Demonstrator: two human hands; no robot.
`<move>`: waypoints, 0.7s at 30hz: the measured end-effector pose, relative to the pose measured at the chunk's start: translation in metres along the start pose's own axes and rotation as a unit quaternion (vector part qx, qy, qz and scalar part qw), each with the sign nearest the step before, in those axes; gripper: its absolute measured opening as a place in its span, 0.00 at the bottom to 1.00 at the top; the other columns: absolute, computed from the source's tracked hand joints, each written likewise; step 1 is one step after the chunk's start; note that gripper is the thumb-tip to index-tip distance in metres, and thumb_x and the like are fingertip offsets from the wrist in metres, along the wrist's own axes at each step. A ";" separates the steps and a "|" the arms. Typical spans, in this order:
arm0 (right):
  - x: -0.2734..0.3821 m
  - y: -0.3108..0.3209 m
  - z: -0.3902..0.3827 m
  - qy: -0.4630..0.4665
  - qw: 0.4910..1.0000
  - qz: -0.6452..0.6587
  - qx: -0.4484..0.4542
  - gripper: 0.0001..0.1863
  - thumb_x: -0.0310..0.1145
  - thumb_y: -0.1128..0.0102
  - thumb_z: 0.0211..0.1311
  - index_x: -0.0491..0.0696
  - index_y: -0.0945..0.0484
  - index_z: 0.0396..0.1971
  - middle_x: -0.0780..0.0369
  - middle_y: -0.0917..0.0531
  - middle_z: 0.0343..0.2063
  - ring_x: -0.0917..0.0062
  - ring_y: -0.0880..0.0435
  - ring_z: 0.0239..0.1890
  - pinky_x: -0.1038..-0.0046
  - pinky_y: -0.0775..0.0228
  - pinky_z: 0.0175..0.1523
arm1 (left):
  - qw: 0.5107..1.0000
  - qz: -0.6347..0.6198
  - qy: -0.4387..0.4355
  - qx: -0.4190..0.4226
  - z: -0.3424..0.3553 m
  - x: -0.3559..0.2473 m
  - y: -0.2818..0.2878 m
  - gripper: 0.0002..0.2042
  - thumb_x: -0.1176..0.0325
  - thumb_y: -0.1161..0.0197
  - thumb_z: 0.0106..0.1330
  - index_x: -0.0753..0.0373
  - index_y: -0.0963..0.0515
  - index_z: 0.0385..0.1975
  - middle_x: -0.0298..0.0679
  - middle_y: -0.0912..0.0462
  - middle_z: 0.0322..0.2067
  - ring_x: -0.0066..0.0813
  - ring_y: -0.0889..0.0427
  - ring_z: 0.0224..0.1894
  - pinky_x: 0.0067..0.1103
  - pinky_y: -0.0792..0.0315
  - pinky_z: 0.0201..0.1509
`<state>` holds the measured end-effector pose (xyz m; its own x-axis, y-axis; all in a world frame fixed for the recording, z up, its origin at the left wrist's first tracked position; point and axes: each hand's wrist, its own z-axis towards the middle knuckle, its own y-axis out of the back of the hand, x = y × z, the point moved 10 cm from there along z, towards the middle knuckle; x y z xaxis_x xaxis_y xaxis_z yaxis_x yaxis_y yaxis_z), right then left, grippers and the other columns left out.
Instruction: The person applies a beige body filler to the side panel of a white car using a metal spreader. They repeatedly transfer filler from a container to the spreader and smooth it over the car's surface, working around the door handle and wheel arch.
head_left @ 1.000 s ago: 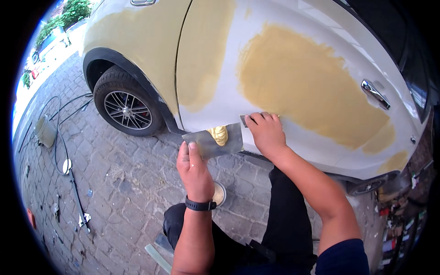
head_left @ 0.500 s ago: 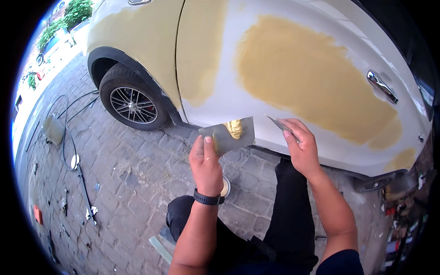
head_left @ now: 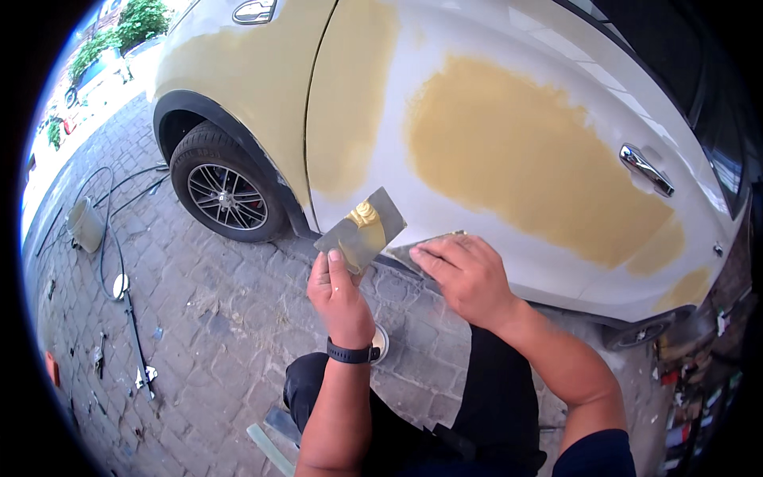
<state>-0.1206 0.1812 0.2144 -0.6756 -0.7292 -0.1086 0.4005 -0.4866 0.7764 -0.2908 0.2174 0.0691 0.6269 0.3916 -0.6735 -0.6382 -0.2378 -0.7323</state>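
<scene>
My left hand (head_left: 338, 290) is closed on a grey flat plate (head_left: 343, 240) tilted upward to the right, with a mound of yellow putty (head_left: 365, 215) and a smear of it on top. My right hand (head_left: 469, 278) grips a thin grey scraper (head_left: 433, 241), held almost flat just right of the plate, its fingers over the blade. Beyond both tools is a white car door (head_left: 358, 95) with patches of yellow filler (head_left: 520, 159). An open tin (head_left: 380, 343) stands on the paving, partly hidden by my left wrist.
A wheel (head_left: 226, 195) is at the left of the door, a chrome handle (head_left: 646, 169) at its right. A bucket (head_left: 83, 224), hoses (head_left: 119, 262) and a pale green strip (head_left: 269, 447) lie or stand on the paving (head_left: 199, 342). Clutter (head_left: 675, 429) lines the right edge.
The plate has tilted more steeply, and the putty on it is more spread out. My right hand has moved down and left toward the plate, turning the scraper flatter. The view has shifted slightly.
</scene>
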 end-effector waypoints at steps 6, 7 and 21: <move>-0.090 0.070 0.116 -0.006 0.939 -0.306 -0.158 0.17 0.24 0.36 0.66 0.50 0.12 0.54 0.65 0.13 0.47 0.66 0.14 0.51 0.62 0.24 0.54 | 0.998 0.039 -0.034 -0.047 0.007 -0.011 0.019 0.16 0.64 0.48 0.87 0.72 0.20 0.53 0.40 0.14 0.48 0.25 0.15 0.49 0.26 0.19 0.56; -0.101 0.068 0.124 -0.009 0.929 -0.329 -0.167 0.17 0.25 0.36 0.67 0.50 0.12 0.54 0.65 0.13 0.47 0.66 0.14 0.51 0.61 0.24 0.54 | 0.998 0.042 -0.034 -0.038 0.007 -0.011 0.017 0.16 0.64 0.49 0.87 0.72 0.20 0.52 0.40 0.14 0.48 0.24 0.16 0.49 0.26 0.19 0.56; -0.090 -0.028 0.112 -0.001 0.942 -0.321 -0.100 0.18 0.26 0.38 0.65 0.49 0.13 0.54 0.64 0.16 0.50 0.65 0.15 0.56 0.60 0.25 0.62 | 0.997 0.055 -0.039 -0.032 0.019 -0.011 0.030 0.17 0.62 0.49 0.87 0.71 0.20 0.50 0.37 0.15 0.44 0.21 0.19 0.46 0.23 0.21 0.52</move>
<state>-0.1399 0.3146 0.2716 -0.8192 -0.2537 -0.5144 0.0176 -0.9075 0.4197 -0.3251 0.2224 0.0568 0.5168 0.4279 -0.7415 -0.6689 -0.3387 -0.6617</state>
